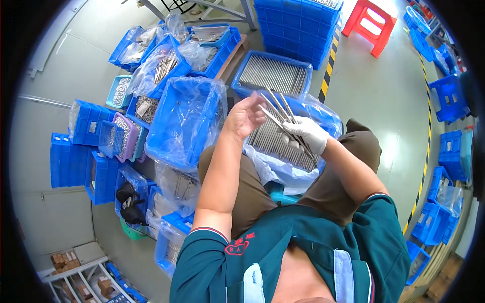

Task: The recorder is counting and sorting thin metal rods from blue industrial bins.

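My right hand (306, 135), in a white glove, is closed around several thin metal rods (278, 108). Their upper ends fan apart toward my left hand. The bare left hand (246, 117) is raised beside those ends, its fingers loosely curled and the thumb apart from them. One rod's end lies close to its fingertips; whether they touch it is hard to see. Below both hands a blue crate (328, 118), lined with clear plastic and pale blue sheeting (289, 175), holds rows of similar rods (273, 144) between my knees.
Just beyond stands another blue crate (236, 81) of rods in rows, with stacked blue crates (298, 33) behind. To the left is a plastic-lined blue crate (161, 131) among bins of small metal parts (121, 93). A red stool (370, 25) stands far right, past striped floor tape (331, 63).
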A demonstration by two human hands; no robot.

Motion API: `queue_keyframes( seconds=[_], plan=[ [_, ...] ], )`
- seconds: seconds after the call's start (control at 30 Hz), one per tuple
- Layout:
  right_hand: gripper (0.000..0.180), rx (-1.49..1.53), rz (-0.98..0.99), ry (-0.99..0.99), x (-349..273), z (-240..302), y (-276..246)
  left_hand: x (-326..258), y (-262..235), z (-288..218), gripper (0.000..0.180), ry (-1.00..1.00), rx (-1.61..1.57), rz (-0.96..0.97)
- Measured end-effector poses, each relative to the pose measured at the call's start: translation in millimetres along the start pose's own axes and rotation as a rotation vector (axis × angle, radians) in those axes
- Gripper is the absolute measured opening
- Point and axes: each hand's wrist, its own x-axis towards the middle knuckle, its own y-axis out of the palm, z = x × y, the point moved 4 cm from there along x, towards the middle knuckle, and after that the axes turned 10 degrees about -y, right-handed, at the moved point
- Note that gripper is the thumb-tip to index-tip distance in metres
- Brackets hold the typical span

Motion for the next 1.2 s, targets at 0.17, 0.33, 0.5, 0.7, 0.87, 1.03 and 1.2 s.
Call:
queue_keyframes(
  seconds=[0.17,0.33,0.5,0.7,0.87,1.03,1.2],
  plan=[
    [0.021,0.040,0.086,0.031,0.3,-4.5,2.9,-0.7,11.4,-1.0,0.019,0.091,0.337,-0.075],
    [0.028,0.167,0.175,0.114,0.1,-7.8,2.6,-12.7,-11.0,-31.0,0.026,0.337,0.359,-0.360],
    [0.031,0.149,0.112,-0.047,-5.7,10.4,-4.8,-27.0,-24.1,-38.1,0.029,0.313,0.274,-0.440],
    [0.032,0.175,-0.097,-0.396,-7.7,42.2,-28.0,-20.5,-18.3,-15.0,0.034,0.135,0.283,-0.283],
    [0.020,0.342,-0.318,-0.549,-1.0,53.9,-45.5,-9.7,10.0,30.2,0.036,-0.048,0.376,-0.034],
    [0.019,0.290,-0.459,-0.434,9.4,42.1,-54.2,4.6,48.2,74.1,0.037,-0.163,0.512,-0.014],
    [0.027,0.278,-0.498,-0.419,16.1,43.6,-65.1,14.2,56.4,81.6,0.045,-0.210,0.549,-0.044]
  ],
)
